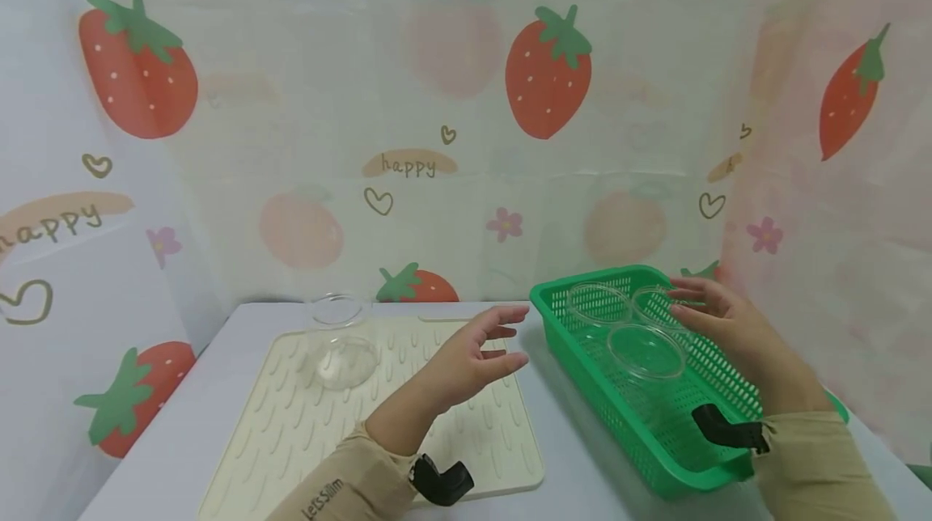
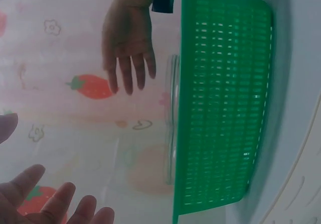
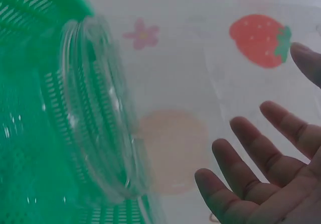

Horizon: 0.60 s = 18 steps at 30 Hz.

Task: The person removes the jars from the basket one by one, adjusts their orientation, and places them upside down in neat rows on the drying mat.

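My left hand [image 1: 480, 355] hovers over the right part of a cream ridged mat [image 1: 466, 440], its fingers spread and nothing held. Above the far right side of a green mesh basket [image 1: 607, 416], my right hand [image 1: 728, 327] also has loosely extended fingers. Inside that basket stand three clear round containers, including the nearest container [image 1: 646, 351] and one at the far left [image 1: 599, 304]; the third is partly hidden behind the right fingers. Another clear round container [image 1: 345, 362] stands upright at the mat's far left. The right wrist view shows the fingers [image 3: 246, 184] apart from the containers' rims [image 3: 100, 108].
Mat and basket lie side by side on a white table [image 1: 182, 408], with a strip of tabletop between them. A strawberry-print curtain [image 1: 451, 238] encloses the table at the back and sides. Black straps [image 1: 442, 480] sit on both wrists.
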Available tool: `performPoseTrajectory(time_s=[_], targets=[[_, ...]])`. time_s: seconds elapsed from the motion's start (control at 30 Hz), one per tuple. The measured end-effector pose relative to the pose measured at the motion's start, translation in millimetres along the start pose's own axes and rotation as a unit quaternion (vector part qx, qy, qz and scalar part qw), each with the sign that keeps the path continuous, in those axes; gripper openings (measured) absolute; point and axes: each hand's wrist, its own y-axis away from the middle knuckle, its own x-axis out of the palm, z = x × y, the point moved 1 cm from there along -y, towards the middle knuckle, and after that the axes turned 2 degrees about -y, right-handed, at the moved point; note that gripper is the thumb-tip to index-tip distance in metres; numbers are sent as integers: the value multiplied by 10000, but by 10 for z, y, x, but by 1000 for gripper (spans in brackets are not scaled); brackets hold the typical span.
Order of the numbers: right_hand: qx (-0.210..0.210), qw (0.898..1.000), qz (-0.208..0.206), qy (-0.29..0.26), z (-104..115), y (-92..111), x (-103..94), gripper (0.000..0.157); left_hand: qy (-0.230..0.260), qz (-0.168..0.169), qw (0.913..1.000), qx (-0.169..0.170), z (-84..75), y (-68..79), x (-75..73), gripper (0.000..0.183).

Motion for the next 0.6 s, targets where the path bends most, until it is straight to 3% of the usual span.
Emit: performPoseTrajectory(time_s=[0.37, 0.6], targets=[[207, 9986, 336, -359, -270, -66, -92, 54, 14, 66, 9999, -89, -7, 32, 19, 53], [260, 9972, 693, -116, -346, -123, -123, 52, 19, 80, 9999, -141, 24, 35, 18, 52]])
